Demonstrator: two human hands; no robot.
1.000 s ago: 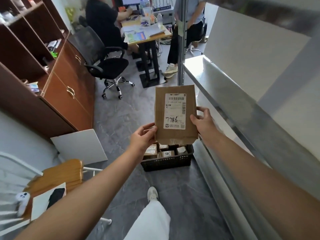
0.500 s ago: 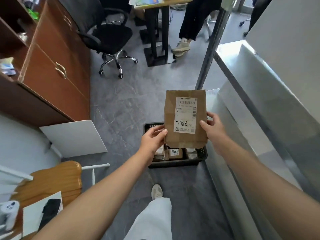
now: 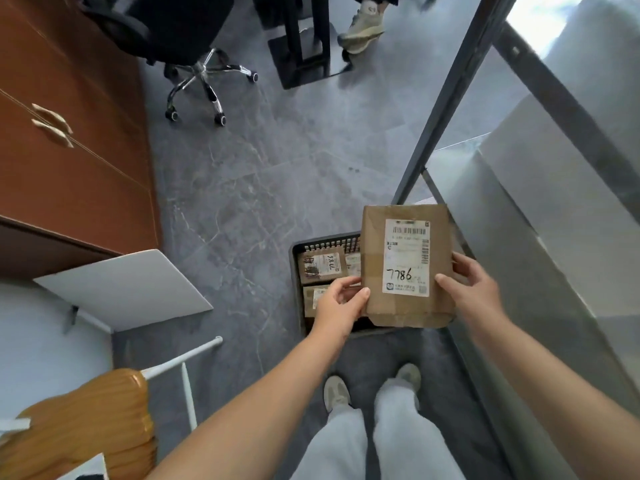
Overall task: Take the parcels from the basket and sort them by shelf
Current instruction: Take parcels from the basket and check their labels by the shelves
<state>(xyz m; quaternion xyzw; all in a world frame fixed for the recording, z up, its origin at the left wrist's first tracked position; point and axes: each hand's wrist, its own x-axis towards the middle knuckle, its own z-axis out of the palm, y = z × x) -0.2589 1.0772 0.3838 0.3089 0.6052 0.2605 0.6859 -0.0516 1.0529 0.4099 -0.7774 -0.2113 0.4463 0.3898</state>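
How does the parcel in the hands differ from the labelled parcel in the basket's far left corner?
The held parcel is raised, gripped by the left hand and right hand; the basket parcel lies flat in the basket. The held parcel's label reads upright; the basket parcel's label is turned sideways. Both are brown with white labels.

Hands: two, the left hand (image 3: 341,301) and the right hand (image 3: 474,289), both on one parcel.
Parcels: four showing, one labelled parcel (image 3: 405,268) held and three basket parcels (image 3: 320,266) lying below.
Baskets: one black basket (image 3: 325,241).
Office chairs: one office chair (image 3: 194,39).
Cabinets: one wooden cabinet (image 3: 86,161) with two handles (image 3: 52,124).
Shoes: three, the wearer's pair (image 3: 336,393) and one other shoe (image 3: 362,27).
Boards: one white board (image 3: 121,292).
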